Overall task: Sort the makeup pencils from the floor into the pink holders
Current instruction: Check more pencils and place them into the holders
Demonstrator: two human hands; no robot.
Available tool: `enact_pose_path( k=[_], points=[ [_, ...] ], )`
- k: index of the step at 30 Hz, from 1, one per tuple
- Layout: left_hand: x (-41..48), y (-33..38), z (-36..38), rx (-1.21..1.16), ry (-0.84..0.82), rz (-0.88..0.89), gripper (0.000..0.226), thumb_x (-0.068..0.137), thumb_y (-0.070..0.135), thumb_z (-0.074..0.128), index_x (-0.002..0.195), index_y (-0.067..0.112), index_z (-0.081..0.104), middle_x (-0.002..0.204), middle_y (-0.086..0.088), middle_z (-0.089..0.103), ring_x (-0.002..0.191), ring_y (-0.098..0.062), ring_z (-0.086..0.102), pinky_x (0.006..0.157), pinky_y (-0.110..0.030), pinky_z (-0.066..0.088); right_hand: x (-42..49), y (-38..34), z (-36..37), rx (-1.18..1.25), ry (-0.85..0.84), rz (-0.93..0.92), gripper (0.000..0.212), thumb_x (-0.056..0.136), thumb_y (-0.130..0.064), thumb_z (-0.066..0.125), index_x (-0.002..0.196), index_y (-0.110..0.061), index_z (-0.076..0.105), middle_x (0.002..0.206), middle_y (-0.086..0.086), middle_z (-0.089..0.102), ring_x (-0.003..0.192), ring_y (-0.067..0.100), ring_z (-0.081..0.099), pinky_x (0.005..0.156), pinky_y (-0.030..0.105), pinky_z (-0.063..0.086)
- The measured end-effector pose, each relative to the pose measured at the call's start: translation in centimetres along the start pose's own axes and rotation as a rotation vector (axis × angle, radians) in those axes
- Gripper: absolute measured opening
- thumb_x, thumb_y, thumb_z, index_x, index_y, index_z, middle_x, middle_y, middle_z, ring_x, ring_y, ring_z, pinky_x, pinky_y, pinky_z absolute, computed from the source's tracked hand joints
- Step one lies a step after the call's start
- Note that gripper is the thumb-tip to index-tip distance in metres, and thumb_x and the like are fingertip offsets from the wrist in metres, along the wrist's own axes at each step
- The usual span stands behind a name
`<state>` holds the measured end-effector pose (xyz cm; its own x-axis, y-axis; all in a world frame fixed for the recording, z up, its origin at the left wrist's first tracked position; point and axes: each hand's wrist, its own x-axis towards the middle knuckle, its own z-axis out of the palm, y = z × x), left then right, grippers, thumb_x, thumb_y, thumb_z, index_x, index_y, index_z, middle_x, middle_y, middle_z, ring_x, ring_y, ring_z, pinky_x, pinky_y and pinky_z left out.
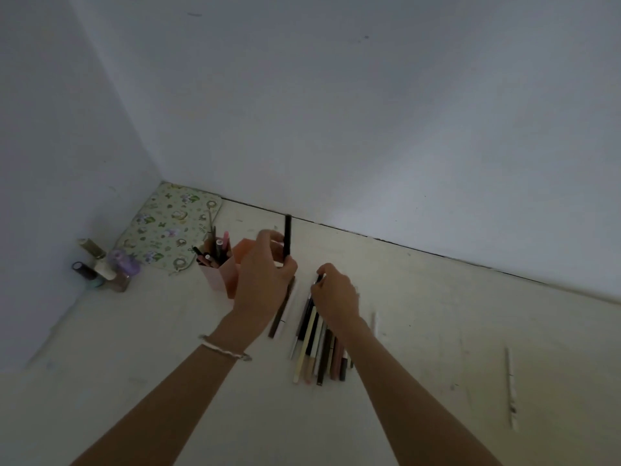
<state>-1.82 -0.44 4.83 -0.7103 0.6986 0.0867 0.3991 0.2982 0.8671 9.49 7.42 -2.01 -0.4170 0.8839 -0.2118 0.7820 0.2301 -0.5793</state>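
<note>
The left hand (265, 274) is in the middle of the frame. Its fingers pinch a black pencil (287, 237) and hold it standing straight up. A thin bracelet (225, 348) sits on that wrist.

Just left of this hand stand two pink holders. The light pink holder (216, 275) is full of pencils that poke out the top. The darker pink holder (243, 252) stands right next to it, and the hand hides part of it.

The right hand (336, 294) is a little to the right and lower. Its fingers curl round the top end of a dark pencil (319, 279) from the pile of pencils (316, 344). The pile lies on the floor (437, 314), packed side by side, below the middle of the frame. Two more pencils (282, 317) lie between the hands, near the pile.

One white pencil (510, 388) lies alone at the lower right.

At the left, in the corner by the wall, lies a flowery pouch (168, 227). Some small bottles (104, 267) stand near it.
</note>
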Motion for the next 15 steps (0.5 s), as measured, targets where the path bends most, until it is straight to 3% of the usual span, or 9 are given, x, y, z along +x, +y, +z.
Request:
enact_pose_path(
  k=[2, 4, 6, 11, 15],
  points=[
    [0.0, 1.0, -1.5, -0.08, 0.035, 0.029, 0.045, 0.085, 0.009, 0.068, 0.124, 0.023, 0.05, 0.081, 0.015, 0.06, 0.073, 0.003, 0.062, 0.065, -0.01, 0.052, -0.3, -0.8, 1.6, -0.065, -0.012, -0.027, 0.031, 0.094, -0.019, 0.052, 0.124, -0.013, 0.053, 0.093, 0.004, 0.069, 0.078, 0.019, 0.065, 0.062, 0.027, 0.047],
    [-0.2, 1.4, -2.6, -0.167, 0.046, 0.035, 0.068, 0.086, 0.006, 0.066, 0.143, 0.029, 0.037, 0.086, 0.012, 0.061, 0.075, -0.003, 0.065, 0.065, -0.017, 0.056, -0.5, -1.9, 3.1, -0.123, -0.011, -0.068, 0.028, 0.095, -0.03, 0.056, 0.118, -0.013, 0.053, 0.095, 0.003, 0.068, 0.082, 0.019, 0.064, 0.065, 0.03, 0.051],
    [-0.3, 1.5, -3.6, -0.263, 0.066, 0.041, 0.082, 0.086, 0.003, 0.065, 0.15, 0.035, 0.024, 0.089, 0.005, 0.062, 0.075, -0.007, 0.066, 0.065, -0.017, 0.056, -0.6, -3.0, 4.4, -0.147, -0.038, -0.085, 0.026, 0.095, -0.034, 0.057, 0.111, -0.014, 0.052, 0.096, 0.004, 0.065, 0.085, 0.021, 0.063, 0.066, 0.033, 0.052],
    [-0.2, 1.2, -5.4, -0.245, 0.151, 0.065, 0.081, 0.086, 0.001, 0.065, 0.151, 0.029, 0.026, 0.089, 0.01, 0.063, 0.073, 0.005, 0.064, 0.062, -0.002, 0.047, -0.6, -5.1, 6.6, -0.109, -0.1, -0.03, 0.023, 0.094, -0.02, 0.053, 0.114, -0.011, 0.046, 0.107, 0.01, 0.058, 0.096, 0.029, 0.06, 0.069, 0.036, 0.047],
    [0.1, 0.8, -6.6, -0.257, 0.176, 0.069, 0.079, 0.087, 0.002, 0.063, 0.15, 0.033, 0.028, 0.089, 0.012, 0.063, 0.074, 0.003, 0.066, 0.065, -0.01, 0.053, -0.6, -5.5, 6.6, -0.039, -0.068, -0.019, 0.038, 0.094, -0.008, 0.047, 0.129, -0.013, 0.035, 0.108, 0.011, 0.056, 0.089, 0.026, 0.062, 0.062, 0.032, 0.048]
  ],
)
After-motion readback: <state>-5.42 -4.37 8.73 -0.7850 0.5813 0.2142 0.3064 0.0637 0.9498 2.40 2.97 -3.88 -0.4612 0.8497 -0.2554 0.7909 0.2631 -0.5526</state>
